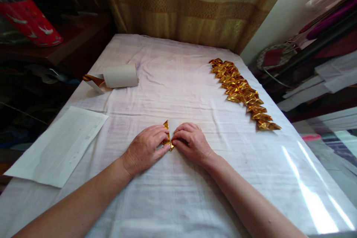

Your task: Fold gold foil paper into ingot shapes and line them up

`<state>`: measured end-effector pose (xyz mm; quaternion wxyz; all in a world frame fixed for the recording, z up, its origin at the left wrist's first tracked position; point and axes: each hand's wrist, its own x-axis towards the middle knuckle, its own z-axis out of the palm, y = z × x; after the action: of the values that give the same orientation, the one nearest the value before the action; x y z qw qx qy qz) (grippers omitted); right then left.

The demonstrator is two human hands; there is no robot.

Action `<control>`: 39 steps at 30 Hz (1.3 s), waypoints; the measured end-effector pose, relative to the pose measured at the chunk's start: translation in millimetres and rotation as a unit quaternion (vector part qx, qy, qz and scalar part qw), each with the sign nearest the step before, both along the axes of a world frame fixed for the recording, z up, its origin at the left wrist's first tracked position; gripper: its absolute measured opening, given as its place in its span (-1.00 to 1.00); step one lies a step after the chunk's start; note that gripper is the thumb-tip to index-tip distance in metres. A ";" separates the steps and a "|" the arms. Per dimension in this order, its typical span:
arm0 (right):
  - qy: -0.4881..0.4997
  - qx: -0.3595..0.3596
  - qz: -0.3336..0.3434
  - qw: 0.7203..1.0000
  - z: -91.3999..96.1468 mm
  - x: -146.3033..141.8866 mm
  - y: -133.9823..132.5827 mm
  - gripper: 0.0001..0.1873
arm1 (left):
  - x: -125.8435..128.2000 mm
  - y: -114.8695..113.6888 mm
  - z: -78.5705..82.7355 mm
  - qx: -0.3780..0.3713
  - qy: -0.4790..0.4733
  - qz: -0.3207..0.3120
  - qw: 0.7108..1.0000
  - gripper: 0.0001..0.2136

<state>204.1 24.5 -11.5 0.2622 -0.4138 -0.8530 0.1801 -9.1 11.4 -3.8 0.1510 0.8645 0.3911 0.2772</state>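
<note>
A small sheet of gold foil paper (174, 125) with a white back lies partly folded on the cloth between my hands. My left hand (149, 147) presses its gold left side, with the fingertips over the fold and the thumb at the near corner. The fingers of my right hand (192, 142) are bent together at the sheet's near right edge, the thumb and index finger pinching there. Parts of the sheet are covered by my fingers. Off to the right, folded gold foil pieces (242, 91) with pointed ends lie nested in slanting rows.
A white paper roll (121, 76) with gold-faced loose ends lies at the back left. Nearer, a printed sheet (60, 145) rests on the white tablecloth (173, 200). A red container (33, 22) stands on dark furniture. A patterned curtain (184, 7) hangs behind the table.
</note>
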 end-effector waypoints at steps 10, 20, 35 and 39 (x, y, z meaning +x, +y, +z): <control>0.014 0.000 -0.016 1.000 1.5 -2.7 -2.9 -0.98 | 11.5 -5.1 6.0 -0.003 0.012 0.041 0.999 -0.85; 0.020 -0.028 -0.015 0.999 3.7 0.7 3.1 -0.95 | 14.4 -5.2 6.4 -0.007 0.031 0.048 0.998 -0.86; 0.096 0.053 -0.095 0.989 -17.5 7.0 18.5 -0.73 | 9.4 1.1 3.9 -0.044 0.026 0.006 0.999 -0.84; 0.053 0.027 -0.110 0.992 -13.7 7.3 26.2 -0.66 | 2.4 9.6 2.2 -0.047 0.027 -0.057 0.997 -0.80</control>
<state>211.4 50.7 -25.2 0.3361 -0.4881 -0.7917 0.1487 -6.7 21.0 -1.6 0.1966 0.8843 0.3582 0.2259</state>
